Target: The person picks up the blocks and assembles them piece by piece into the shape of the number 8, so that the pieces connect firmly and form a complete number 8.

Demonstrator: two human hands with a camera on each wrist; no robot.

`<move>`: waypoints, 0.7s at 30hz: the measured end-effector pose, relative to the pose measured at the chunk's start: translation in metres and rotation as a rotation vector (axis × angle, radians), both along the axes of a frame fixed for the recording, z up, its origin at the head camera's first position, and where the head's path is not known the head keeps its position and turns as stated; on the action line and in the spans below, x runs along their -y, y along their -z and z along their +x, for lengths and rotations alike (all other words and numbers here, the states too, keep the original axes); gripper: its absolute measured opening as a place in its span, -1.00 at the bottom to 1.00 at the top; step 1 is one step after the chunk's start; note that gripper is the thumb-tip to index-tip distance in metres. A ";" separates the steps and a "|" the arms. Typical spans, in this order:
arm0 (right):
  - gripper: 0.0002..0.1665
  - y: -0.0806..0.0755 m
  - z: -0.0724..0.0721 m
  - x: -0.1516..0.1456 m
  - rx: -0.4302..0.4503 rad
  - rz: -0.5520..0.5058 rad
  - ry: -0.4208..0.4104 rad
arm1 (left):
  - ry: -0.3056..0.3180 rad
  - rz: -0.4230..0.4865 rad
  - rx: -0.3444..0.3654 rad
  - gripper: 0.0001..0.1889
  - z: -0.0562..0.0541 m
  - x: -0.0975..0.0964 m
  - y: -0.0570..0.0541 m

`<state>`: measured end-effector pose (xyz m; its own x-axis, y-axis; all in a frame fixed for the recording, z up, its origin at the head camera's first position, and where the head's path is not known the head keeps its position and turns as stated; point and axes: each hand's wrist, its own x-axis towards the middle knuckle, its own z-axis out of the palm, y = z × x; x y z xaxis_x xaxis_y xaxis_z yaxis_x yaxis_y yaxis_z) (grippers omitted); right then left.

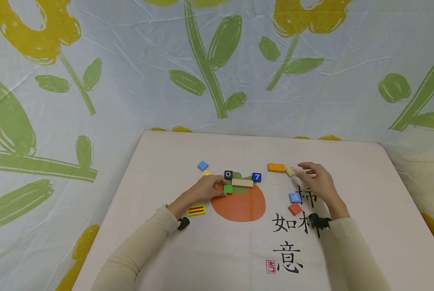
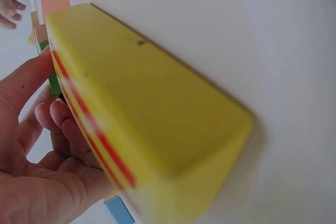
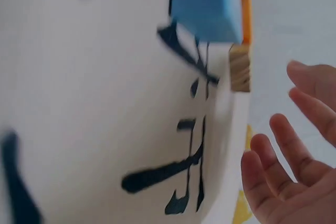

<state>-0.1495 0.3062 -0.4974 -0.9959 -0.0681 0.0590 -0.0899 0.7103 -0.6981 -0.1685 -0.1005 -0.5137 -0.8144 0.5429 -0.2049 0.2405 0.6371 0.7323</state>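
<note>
In the head view my left hand (image 1: 205, 189) pinches a small green block (image 1: 228, 189) between thumb and fingers. That block lies against a long pale wooden block (image 1: 242, 183), near a black block with a white ring mark (image 1: 228, 174). A dark blue block marked 7 (image 1: 256, 177) stands at the long block's right end. My right hand (image 1: 320, 184) hovers with parted fingers, holding nothing, just right of a small wooden block (image 1: 290, 171). In the right wrist view its loosely bent fingers are apart from the wooden block (image 3: 240, 68).
An orange block (image 1: 276, 167) lies behind the wooden one. Light blue (image 1: 294, 197) and red (image 1: 294, 209) blocks sit nearer, by printed characters. At left are a blue block (image 1: 202, 165), a partly hidden yellow block (image 1: 207, 173) and a red-striped yellow block (image 1: 196, 210).
</note>
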 end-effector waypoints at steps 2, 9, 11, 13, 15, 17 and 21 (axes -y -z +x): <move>-0.47 0.002 -0.005 -0.003 0.028 0.004 -0.032 | 0.000 -0.003 -0.002 -0.66 0.000 0.000 0.001; -0.41 0.011 -0.023 -0.011 0.123 0.026 -0.158 | 0.003 0.000 0.003 -0.65 0.000 0.000 0.001; -0.41 0.012 -0.026 -0.011 0.137 0.030 -0.171 | 0.003 -0.001 0.002 -0.65 0.000 0.000 0.001; -0.41 0.013 -0.027 -0.011 0.142 0.034 -0.175 | 0.000 0.000 0.003 -0.66 0.000 0.000 0.001; -0.42 0.013 -0.028 -0.011 0.149 0.035 -0.170 | -0.005 0.003 0.001 -0.67 0.001 -0.001 0.001; -0.45 0.013 -0.028 -0.011 0.155 0.042 -0.161 | -0.009 0.008 0.005 -0.67 0.001 0.000 0.000; -0.51 0.013 -0.028 -0.012 0.162 0.056 -0.147 | -0.009 0.007 0.000 -0.66 0.000 0.000 0.000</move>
<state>-0.1778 0.3177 -0.5106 -0.9712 -0.2115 -0.1093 -0.0848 0.7363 -0.6713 -0.1683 -0.1004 -0.5137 -0.8194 0.5370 -0.2008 0.2351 0.6342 0.7366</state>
